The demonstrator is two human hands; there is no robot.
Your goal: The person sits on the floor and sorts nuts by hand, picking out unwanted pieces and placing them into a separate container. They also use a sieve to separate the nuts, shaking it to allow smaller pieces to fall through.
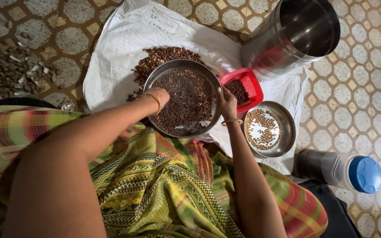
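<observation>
Two hands on one round steel sieve (182, 98), mid-frame, sitting on a white cloth (120, 48) spread over the patterned tile floor (358, 101). Left hand (158, 96) curls over the sieve rim at 9 o'clock, fingers closed on the edge, gold bangle at the wrist. Right hand (226, 102) grips the rim at 3 o'clock, fingers wrapped over it, thin bangle on that wrist too. Sieve mesh carries a layer of small dark brown seeds. Loose pile of the same seeds (157, 59) lies on the cloth at 11 o'clock of the sieve, partly under its rim. Red plastic basket (248, 83) sits just beside the sieve at 2 o'clock, touching the right hand's side, with dark seeds inside. Steel bowl (286, 128) at 4 o'clock of the sieve, near the right wrist, holds a thin scatter of lighter brown seeds over a bare centre. Tall steel canister (296, 33) stands open at the top right, half on the cloth. Dark jar with a blue lid (365, 174) lies on its side at lower right, well apart from the sieve. Heap of husks and shell scraps (12, 72) on the bare floor at far left, off the cloth. Green-yellow patterned fabric (164, 185) covers the person's lap at 6 o'clock.
</observation>
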